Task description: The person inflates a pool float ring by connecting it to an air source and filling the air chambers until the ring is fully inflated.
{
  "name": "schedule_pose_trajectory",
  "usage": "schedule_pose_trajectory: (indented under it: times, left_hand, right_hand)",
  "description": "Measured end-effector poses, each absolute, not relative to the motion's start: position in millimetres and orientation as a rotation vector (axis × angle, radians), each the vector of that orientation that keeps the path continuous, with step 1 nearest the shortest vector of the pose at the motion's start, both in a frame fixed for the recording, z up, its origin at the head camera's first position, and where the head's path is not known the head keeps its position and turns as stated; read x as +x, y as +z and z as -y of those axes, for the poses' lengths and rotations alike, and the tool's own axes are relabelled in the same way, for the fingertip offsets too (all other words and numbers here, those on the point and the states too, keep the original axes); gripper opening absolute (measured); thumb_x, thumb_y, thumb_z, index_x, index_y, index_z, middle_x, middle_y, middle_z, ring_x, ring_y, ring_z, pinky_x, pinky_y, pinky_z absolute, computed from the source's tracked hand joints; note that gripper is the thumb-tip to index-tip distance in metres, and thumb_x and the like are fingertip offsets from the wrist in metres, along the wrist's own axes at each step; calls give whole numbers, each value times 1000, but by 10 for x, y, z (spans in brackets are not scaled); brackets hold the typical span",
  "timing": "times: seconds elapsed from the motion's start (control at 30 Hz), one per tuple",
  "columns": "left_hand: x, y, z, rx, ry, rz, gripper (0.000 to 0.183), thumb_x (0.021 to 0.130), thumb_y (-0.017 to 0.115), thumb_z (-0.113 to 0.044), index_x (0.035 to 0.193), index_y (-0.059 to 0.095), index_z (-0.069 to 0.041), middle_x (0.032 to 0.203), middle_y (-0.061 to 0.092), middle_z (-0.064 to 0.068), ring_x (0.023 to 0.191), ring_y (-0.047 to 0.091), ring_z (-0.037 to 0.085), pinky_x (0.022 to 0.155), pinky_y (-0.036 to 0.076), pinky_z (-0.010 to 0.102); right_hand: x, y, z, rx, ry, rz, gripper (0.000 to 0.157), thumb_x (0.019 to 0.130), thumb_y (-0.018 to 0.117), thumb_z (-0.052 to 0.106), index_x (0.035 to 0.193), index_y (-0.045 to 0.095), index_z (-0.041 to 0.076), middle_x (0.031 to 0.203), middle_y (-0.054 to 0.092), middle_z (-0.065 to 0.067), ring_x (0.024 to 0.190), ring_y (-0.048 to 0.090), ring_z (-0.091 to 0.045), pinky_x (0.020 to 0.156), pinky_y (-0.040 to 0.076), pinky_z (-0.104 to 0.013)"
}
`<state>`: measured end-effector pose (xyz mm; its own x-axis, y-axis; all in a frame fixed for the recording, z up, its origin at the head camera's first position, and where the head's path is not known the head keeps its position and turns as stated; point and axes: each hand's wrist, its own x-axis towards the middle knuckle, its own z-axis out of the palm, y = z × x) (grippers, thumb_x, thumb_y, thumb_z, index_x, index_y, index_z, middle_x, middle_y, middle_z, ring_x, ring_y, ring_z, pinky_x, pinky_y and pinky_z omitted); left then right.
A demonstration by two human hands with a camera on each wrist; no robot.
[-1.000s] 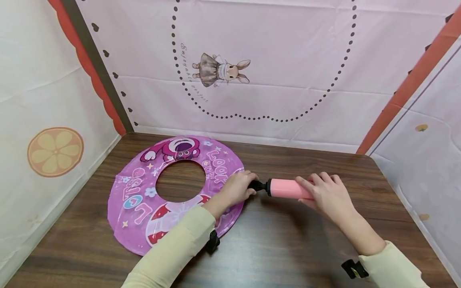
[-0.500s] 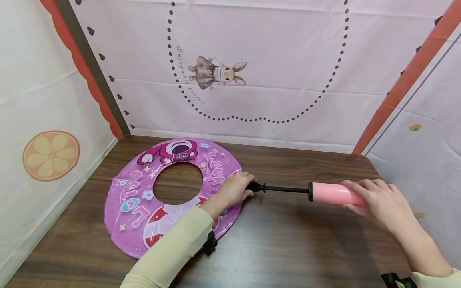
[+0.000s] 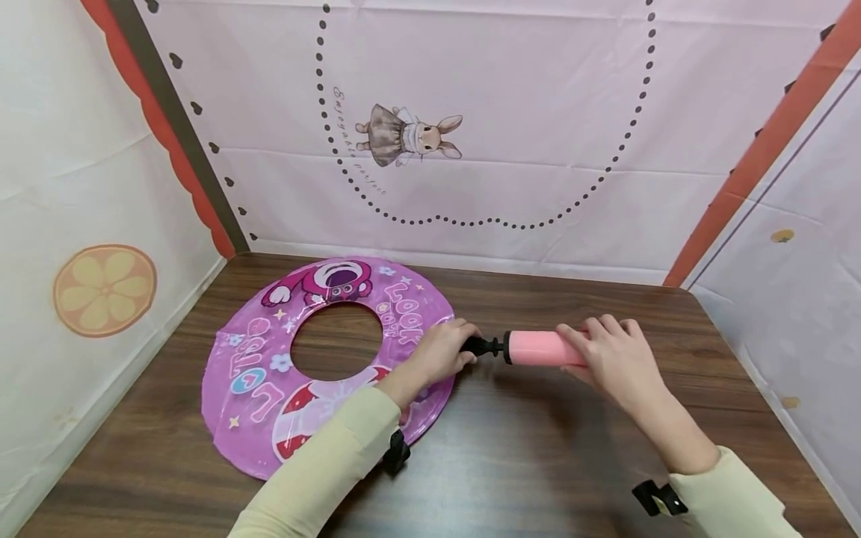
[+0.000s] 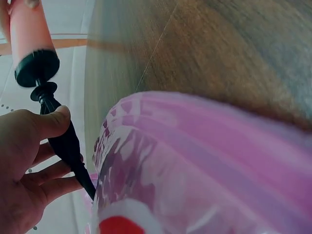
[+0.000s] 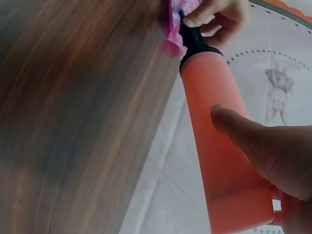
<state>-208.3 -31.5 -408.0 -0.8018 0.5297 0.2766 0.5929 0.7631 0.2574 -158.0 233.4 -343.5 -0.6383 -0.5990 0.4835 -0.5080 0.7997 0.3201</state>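
A pink hand pump [image 3: 541,348] with a black nozzle end lies level above the table, pointing left. My right hand [image 3: 615,366] grips its pink barrel, thumb along the side in the right wrist view. My left hand [image 3: 440,353] pinches the black nozzle end [image 4: 64,141] between thumb and fingers. The nozzle's thin tip meets the edge of a purple swim ring [image 3: 252,441] in the left wrist view, where the ring hides the very end. Printed with a bear and letters, the ring lies on the table and looks only partly filled, with creases along its edge.
The dark wood-grain table [image 3: 525,471] ends at fabric walls at the back, left and right. A rabbit [image 3: 410,136] is printed on the back wall [image 3: 538,97]. Each sleeve carries a black wrist strap.
Half a second ago the right hand had drawn the barrel far right, baring a long black rod. Now the barrel is back beside the left hand, much as one second ago. The left hand stayed put.
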Motion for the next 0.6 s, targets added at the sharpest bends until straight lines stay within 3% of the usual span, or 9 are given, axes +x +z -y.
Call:
schedule_pose_trajectory:
  times: [0.23,0.53,0.6]
  left_hand:
    - [-2095,-4075,331,-902,-463,2775,35,78,73,-23,109,63,-10,104,64,5,92,62,21,84,49,34]
    - [-2116,-4056,342,-887,-526,2825,37,77,73,-23,110,62,-10,107,63,5,98,61,21,88,48,35]
    - [-2112,-4056,344,-896,-506,2825,37,77,73,-23,110,62,-10,107,63,5,97,61,21,87,48,35]
  right_hand:
    - [-1637,-3520,-2213,804,-216,2475,58,61,82,41,110,63,17,86,62,-11,82,55,-31,65,43,-44]
    - [-1567,-3444,-2495,853,-190,2411,60,60,81,42,111,63,18,86,63,-9,82,57,-30,61,42,-43]
    - [-1536,-3422,-2611,858,-169,2406,56,69,72,53,112,63,18,85,63,-8,81,57,-30,60,41,-43]
